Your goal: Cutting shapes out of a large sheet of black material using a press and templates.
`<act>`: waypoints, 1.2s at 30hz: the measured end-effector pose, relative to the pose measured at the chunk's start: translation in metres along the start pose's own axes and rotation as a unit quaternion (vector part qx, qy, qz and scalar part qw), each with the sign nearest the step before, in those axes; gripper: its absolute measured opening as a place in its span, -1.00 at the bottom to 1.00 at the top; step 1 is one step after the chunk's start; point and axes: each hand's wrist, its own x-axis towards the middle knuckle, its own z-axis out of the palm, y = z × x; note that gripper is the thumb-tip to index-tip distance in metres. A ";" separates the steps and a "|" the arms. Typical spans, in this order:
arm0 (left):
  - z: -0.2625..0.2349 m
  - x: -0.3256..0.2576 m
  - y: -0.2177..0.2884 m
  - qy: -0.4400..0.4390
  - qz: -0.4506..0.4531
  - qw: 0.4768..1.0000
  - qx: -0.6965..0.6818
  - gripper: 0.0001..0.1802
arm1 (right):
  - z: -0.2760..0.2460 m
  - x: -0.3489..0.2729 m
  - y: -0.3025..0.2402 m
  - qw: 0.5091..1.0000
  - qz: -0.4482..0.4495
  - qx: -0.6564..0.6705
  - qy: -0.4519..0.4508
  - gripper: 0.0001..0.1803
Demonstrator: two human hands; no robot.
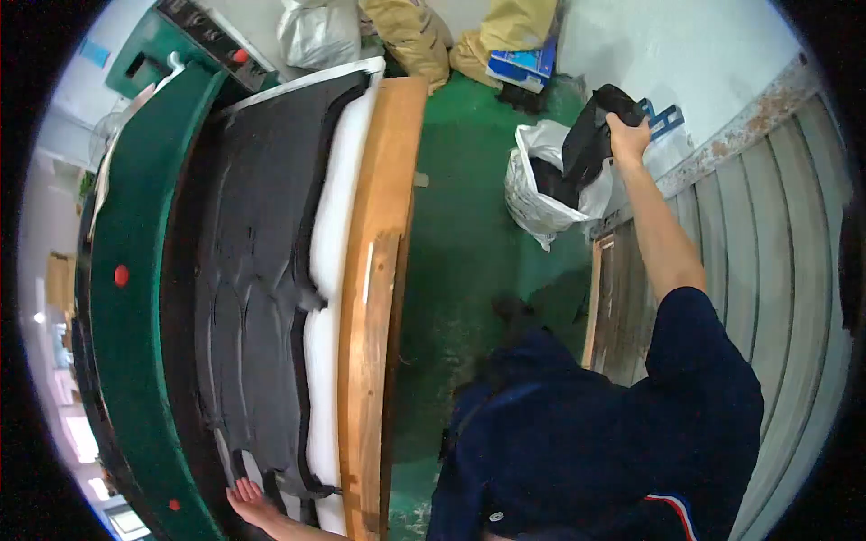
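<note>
While the right hand (pixel 629 135) reaches out toward two o'clock at the end of a straight arm, its fingers are clenched around a bunch of black fabric (pixel 586 144). That fabric hangs from the fist down into the mouth of a white plastic bag (pixel 541 194), which sits on the green floor (pixel 460 234) just beside a grey corrugated shutter (pixel 767 261). A blue crate (pixel 666 117) stands right behind the fist, close to the wall.

At seven o'clock the left hand (pixel 248 500) lies flat with its fingers spread, gripping nothing, pressing on the near end of a stack of black sheet material (pixel 257 261). This stack runs from seven o'clock up to eleven o'clock along the bench (pixel 383 261), whose wooden edge borders the floor. A strip of white foam (pixel 334 234) lies between the black sheets and the wooden edge, touching both. A green machine frame (pixel 135 270) curves along the far side of the sheets, at nine o'clock.

Near twelve o'clock, tan sacks (pixel 419 36) and another white bag (pixel 316 32) rest against the wall, well apart from both hands.
</note>
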 end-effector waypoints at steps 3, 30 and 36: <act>0.042 -0.023 0.006 0.067 0.019 0.995 0.070 -0.13 | 0.002 0.014 0.068 0.997 0.058 -0.036 0.046 -0.60; 0.091 -0.035 -0.010 0.070 0.012 0.994 0.084 -0.70 | 0.107 0.044 0.223 0.884 -0.051 -0.176 -0.430 -0.62; 0.085 -0.014 -0.009 0.014 -0.122 0.989 0.085 -0.41 | 0.190 -0.031 -0.015 0.888 -0.050 0.006 -0.457 -0.67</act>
